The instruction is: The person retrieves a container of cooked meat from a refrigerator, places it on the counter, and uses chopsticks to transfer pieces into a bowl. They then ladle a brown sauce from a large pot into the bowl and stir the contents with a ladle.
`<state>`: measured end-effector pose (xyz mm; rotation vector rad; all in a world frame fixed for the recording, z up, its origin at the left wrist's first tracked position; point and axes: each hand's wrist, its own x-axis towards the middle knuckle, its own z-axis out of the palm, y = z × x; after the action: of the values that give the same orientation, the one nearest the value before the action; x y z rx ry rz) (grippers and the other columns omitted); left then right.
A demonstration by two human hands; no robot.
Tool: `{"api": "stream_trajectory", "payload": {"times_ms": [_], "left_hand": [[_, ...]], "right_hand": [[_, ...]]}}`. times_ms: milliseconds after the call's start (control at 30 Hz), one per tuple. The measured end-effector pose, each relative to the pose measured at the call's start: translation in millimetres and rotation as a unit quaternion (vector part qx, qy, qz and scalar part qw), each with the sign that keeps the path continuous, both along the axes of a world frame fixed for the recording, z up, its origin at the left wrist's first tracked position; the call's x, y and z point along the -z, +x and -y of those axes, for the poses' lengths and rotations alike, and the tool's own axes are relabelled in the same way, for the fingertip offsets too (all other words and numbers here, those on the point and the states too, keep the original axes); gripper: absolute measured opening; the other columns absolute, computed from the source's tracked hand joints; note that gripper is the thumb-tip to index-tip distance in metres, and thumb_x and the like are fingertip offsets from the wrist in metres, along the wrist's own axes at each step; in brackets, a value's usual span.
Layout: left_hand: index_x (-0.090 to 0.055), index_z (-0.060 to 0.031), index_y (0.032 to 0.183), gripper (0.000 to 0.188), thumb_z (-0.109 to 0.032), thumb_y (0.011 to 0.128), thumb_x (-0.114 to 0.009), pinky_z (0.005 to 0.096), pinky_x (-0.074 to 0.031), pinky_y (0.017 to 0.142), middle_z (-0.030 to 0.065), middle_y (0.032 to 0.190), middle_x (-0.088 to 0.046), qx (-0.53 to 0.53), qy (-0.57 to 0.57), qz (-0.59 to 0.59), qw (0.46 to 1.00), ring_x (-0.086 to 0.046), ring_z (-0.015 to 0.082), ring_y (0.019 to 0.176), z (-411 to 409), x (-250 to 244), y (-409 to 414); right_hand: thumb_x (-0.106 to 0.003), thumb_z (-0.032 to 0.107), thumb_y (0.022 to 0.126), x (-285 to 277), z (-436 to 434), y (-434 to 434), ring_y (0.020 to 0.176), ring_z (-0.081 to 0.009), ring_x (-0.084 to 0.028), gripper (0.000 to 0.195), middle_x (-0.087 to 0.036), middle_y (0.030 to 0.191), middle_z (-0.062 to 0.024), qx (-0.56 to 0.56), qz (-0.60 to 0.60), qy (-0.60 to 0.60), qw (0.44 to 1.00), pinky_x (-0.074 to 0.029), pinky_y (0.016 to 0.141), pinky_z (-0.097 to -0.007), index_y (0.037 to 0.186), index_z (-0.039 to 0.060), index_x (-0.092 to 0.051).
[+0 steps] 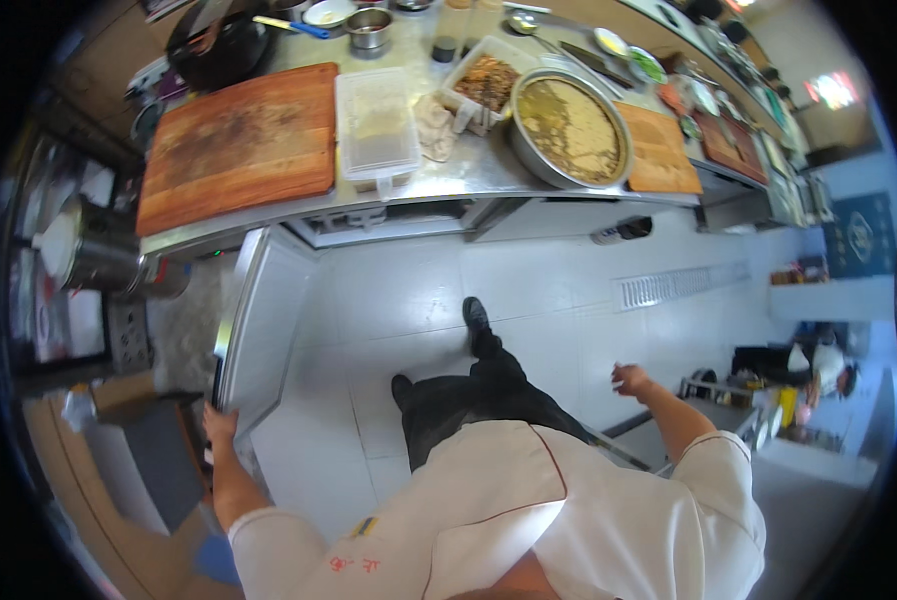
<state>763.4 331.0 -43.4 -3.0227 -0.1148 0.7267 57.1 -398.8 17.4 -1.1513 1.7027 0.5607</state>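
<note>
At the lower left, my left hand [220, 424] is at the edge of an open refrigerator door [265, 322] under the steel counter; its fingers are partly hidden behind the edge. My right hand [630, 379] hangs in the air over the tiled floor with nothing in it, fingers loosely bent. Behind the door's hinge side, the open compartment [388, 223] shows pale contents that I cannot make out. On the counter above stand a lidded clear plastic container [377, 127], a crumpled cloth [435, 127], a plastic tub of chopped brown food [486, 82] and a round steel pan of yellowish liquid [568, 131].
Wooden cutting boards [238, 142] lie on the counter [463, 176]. A floor drain grate [662, 289] is at the right. Metal canisters [96, 247] and a cardboard box [137, 457] stand left. Another person [823, 371] is at the far right, near a steel worktable [711, 420].
</note>
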Motion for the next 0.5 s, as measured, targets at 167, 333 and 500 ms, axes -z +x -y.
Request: {"api": "stream_trajectory", "payload": {"times_ms": [167, 333, 500], "left_hand": [[-0.024, -0.0179, 0.159, 0.102, -0.041, 0.075, -0.076, 0.0577, -0.029, 0.115, 0.0154, 0.160, -0.033, -0.057, 0.037, 0.005, 0.998, -0.031, 0.0352, 0.147, 15, 16, -27], [-0.015, -0.0209, 0.162, 0.106, -0.038, 0.075, -0.074, 0.0614, -0.027, 0.116, 0.0143, 0.164, -0.026, -0.031, 0.047, 0.026, 0.998, -0.028, 0.0364, 0.149, 8, 34, -67], [-0.009, -0.0192, 0.163, 0.112, -0.032, 0.074, -0.076, 0.0577, -0.027, 0.118, 0.0183, 0.165, -0.020, -0.099, -0.036, -0.028, 0.994, -0.026, 0.0396, 0.149, 51, 24, -134]], "right_hand": [[-0.057, 0.033, 0.099, -9, -103, -73, 0.076, -0.0193, -0.072, 0.034, -0.074, 0.098, -0.0109, -0.558, -0.018, -0.008, 0.830, -0.057, 0.078, -0.0358, 0.113, 0.0052, -0.071], [-0.054, 0.027, 0.099, -22, -159, -27, 0.089, -0.0254, -0.072, 0.029, -0.074, 0.104, -0.0155, -0.268, 0.053, -0.044, 0.961, -0.056, 0.085, -0.0375, 0.106, 0.0092, -0.076], [-0.070, 0.025, 0.094, -46, -173, 23, 0.084, -0.0182, -0.070, 0.023, -0.075, 0.091, -0.0131, -0.200, 0.136, -0.205, 0.948, -0.056, 0.079, -0.0352, 0.096, 0.0027, -0.077]]}}
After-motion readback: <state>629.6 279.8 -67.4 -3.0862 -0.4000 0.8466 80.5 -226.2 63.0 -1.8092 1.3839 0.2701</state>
